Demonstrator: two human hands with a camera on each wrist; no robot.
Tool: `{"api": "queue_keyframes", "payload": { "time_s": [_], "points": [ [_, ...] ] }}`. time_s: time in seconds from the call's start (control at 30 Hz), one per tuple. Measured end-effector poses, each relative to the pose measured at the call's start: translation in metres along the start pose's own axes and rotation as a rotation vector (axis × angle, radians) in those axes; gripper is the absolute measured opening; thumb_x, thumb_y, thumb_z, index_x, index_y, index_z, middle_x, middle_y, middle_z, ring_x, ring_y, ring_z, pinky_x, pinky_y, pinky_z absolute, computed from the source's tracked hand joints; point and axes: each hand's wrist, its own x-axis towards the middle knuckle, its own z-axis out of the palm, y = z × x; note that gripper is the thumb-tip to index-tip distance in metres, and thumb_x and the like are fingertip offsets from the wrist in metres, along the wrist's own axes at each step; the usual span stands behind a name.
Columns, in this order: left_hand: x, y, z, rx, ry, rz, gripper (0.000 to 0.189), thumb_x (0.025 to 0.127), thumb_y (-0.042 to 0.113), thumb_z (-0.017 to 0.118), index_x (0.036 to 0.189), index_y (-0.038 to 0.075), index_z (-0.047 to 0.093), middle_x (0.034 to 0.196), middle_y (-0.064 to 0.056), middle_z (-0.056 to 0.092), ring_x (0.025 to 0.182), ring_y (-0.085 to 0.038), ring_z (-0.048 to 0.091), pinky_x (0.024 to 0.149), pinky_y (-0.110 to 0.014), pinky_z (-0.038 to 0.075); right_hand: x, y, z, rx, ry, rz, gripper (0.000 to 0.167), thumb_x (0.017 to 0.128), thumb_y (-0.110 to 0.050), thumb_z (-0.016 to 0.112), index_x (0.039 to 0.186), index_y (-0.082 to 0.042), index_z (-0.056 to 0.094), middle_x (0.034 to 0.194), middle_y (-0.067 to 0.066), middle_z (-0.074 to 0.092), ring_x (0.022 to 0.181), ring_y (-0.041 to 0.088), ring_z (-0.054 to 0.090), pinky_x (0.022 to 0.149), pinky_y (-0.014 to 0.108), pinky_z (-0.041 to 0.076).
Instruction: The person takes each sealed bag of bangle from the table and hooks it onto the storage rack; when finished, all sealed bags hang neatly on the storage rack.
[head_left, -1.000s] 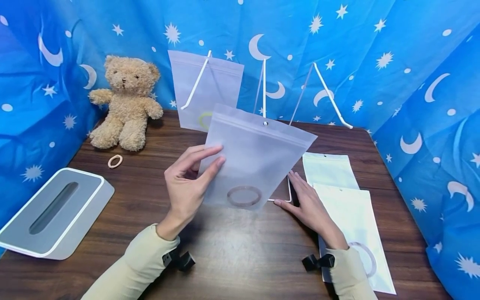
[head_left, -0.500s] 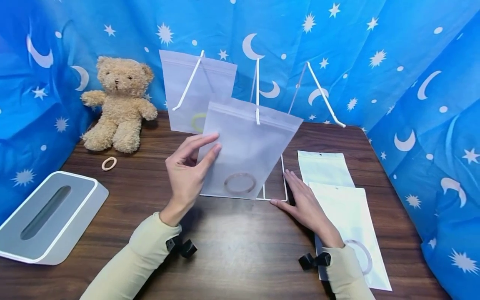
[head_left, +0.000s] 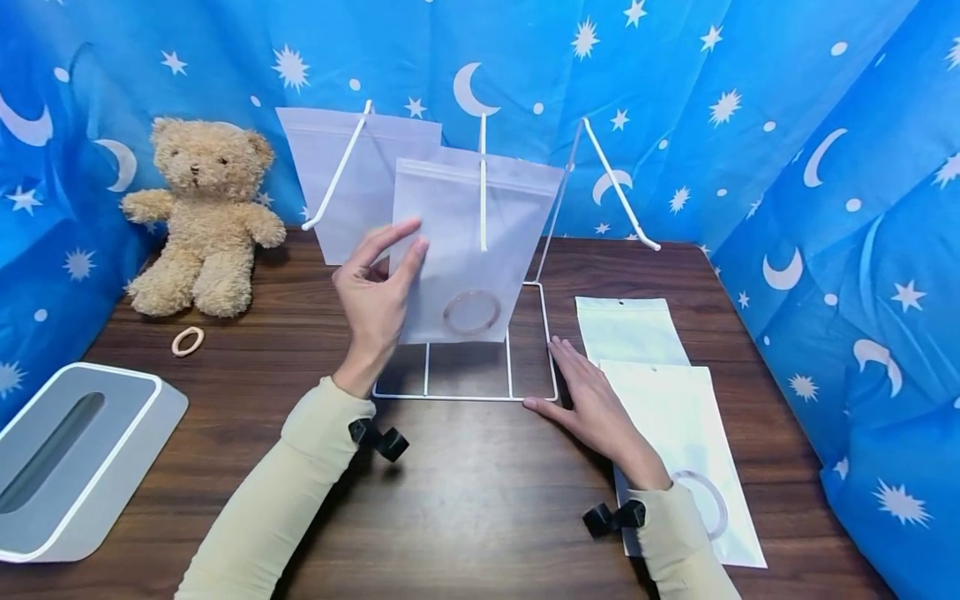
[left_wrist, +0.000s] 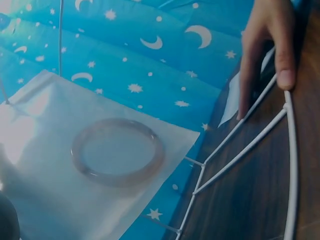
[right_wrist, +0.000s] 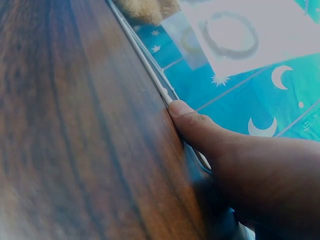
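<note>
A white wire display rack (head_left: 465, 399) with three hooks stands mid-table. My left hand (head_left: 372, 296) pinches the left edge of a frosted zip bag (head_left: 442, 225) between thumb and fingers. Inside its bottom lies a pinkish bangle (left_wrist: 117, 152). The middle hook (head_left: 483, 208) runs through the top of this bag and sticks out in front. My right hand (head_left: 596, 407) rests at the front right corner of the rack's base, fingers extended along the side wire, thumb (right_wrist: 187, 112) against the front wire. Another frosted bag (head_left: 315, 158) hangs on the left hook.
At the right lie two more zip bags, a smaller one (head_left: 633, 329) and a larger one (head_left: 660, 425) holding a bangle, partly under my right forearm. A teddy bear (head_left: 206, 217), a pale wooden-looking ring (head_left: 187, 342) and a grey-white tissue box (head_left: 112, 467) stand or lie at left.
My left hand has moved the bag away from me along the middle hook, from the hook's tip toward its back. The right hand stays at the rack's corner. The head view has shifted slightly right.
</note>
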Motion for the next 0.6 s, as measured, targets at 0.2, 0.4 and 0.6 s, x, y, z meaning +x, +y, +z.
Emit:
{"api": "queue_keyframes", "payload": {
  "time_s": [0.2,0.4,0.6],
  "points": [
    [0.010,-0.016,0.011,-0.034,0.041,-0.029,0.023,0.081,-0.014,0.072,0.104,-0.015,0.068,0.103,-0.025,0.068,0.082,-0.019,0.063,0.052,-0.014,0.044,0.000,0.000,-0.001,0.003,-0.006,0.004,0.098,0.085,-0.068,0.059,0.155,-0.008,0.026,0.159,0.012,0.026,0.146,0.030,0.021,0.113,0.056,0.021],
    [0.015,-0.041,0.013,-0.013,0.071,-0.017,0.024,0.081,-0.008,0.075,0.104,-0.007,0.073,0.104,-0.017,0.070,0.077,-0.015,0.058,0.044,-0.014,0.036,0.000,-0.001,-0.001,0.016,-0.012,0.003,0.096,0.086,-0.064,0.063,0.155,-0.009,0.026,0.159,0.011,0.025,0.146,0.029,0.020,0.114,0.055,0.020],
    [0.016,-0.049,0.013,-0.003,0.067,-0.019,0.024,0.082,0.002,0.079,0.105,0.002,0.076,0.104,-0.009,0.071,0.078,-0.016,0.060,0.045,-0.015,0.040,-0.001,0.001,-0.001,0.002,0.005,-0.004,0.095,0.086,-0.063,0.063,0.155,-0.009,0.027,0.159,0.010,0.026,0.146,0.028,0.021,0.113,0.055,0.021]
  ]
}}
